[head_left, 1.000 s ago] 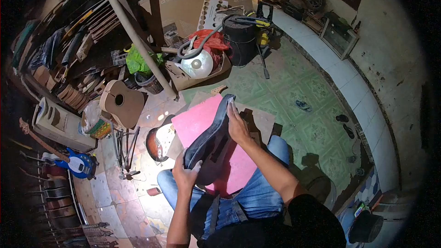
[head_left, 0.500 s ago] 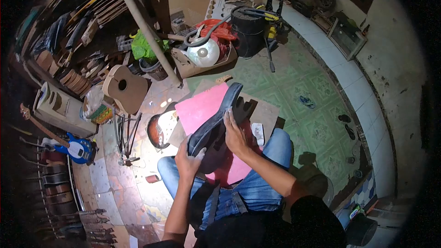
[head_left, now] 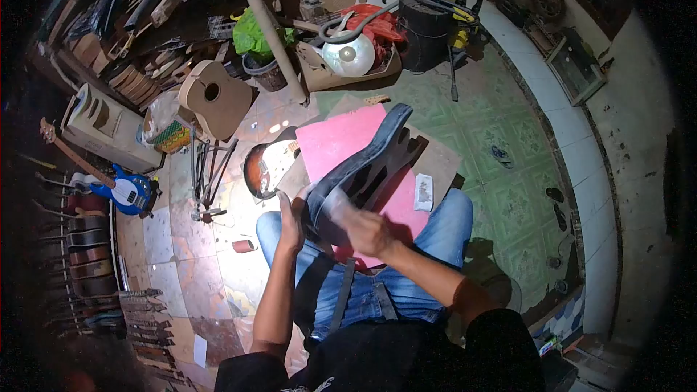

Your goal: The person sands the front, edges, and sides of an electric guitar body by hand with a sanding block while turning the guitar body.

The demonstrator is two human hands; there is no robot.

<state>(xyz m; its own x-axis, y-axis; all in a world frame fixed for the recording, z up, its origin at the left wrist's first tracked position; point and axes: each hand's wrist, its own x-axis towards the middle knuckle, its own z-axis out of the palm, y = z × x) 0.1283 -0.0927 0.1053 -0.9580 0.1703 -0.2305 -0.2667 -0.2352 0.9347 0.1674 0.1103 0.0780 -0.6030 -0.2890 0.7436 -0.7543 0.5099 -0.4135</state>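
Note:
A dark guitar body (head_left: 363,152) is tilted up on its edge over a pink sheet (head_left: 330,141) in front of my lap. My left hand (head_left: 292,223) grips its near left end, with the thumb along the outer side. Over the near part of the rim is my right hand (head_left: 367,231), its fingers smeared by motion; whether they hold anything does not show. A white rectangular block (head_left: 424,192) lies on the pink sheet, right of the body.
A sunburst guitar body (head_left: 267,168) lies left of the sheet, near several metal clamps (head_left: 210,178). Beyond are an unfinished acoustic guitar body (head_left: 214,98), a blue bass (head_left: 129,190), a slanting pole (head_left: 268,29), a lamp (head_left: 348,56) in a box and a black bucket (head_left: 423,33).
My right hand has slid down from the middle of the guitar body's rim to its near end. My left hand still holds on. The view has shifted slightly.

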